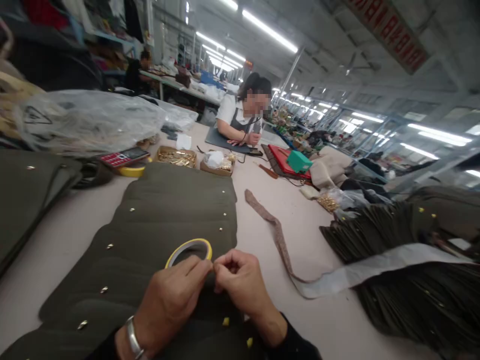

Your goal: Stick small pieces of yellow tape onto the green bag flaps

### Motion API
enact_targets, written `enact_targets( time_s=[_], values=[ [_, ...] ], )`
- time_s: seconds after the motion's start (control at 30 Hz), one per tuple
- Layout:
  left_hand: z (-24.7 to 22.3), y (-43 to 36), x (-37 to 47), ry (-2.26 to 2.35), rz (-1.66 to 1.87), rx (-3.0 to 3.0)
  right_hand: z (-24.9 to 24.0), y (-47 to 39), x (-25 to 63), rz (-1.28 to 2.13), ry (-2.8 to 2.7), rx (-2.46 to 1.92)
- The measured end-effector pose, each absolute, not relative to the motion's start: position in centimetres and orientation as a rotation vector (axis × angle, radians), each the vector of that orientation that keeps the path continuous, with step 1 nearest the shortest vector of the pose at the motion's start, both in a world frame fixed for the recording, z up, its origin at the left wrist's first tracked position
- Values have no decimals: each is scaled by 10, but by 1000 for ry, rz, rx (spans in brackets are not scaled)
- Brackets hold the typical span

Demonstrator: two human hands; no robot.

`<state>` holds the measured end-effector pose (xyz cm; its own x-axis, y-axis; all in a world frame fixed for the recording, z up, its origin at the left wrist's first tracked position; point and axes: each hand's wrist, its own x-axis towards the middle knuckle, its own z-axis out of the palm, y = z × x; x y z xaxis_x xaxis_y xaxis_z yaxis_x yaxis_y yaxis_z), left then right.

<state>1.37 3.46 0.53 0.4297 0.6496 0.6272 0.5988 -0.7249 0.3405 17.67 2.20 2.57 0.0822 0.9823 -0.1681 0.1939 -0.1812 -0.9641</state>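
My left hand [170,295] is closed on a roll of yellow tape [188,245], whose ring stands up above my fingers. Close against it, my right hand [242,277] is pinched at the roll's edge; whatever lies between its fingertips is too small to make out. Both hands are over dark olive fabric panels [176,200], which lie overlapped in a row and carry small metal fittings [104,289] along their sides. Two yellow tape bits [226,321] stick to the fabric just below my right hand.
A brown strip [277,235] with pale backing curls across the table to stacked dark pieces [408,295] at right. Boxes of gold metal parts [176,157], a calculator [123,157] and a plastic bag [90,117] lie farther back. A co-worker [240,117] leans over the far end.
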Motion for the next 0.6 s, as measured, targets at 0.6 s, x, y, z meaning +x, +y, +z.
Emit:
enact_targets(
  time_s=[0.6],
  values=[
    [0,50,15,1390,572,2608,2,58,225,1226,-1285,-1592]
  ],
)
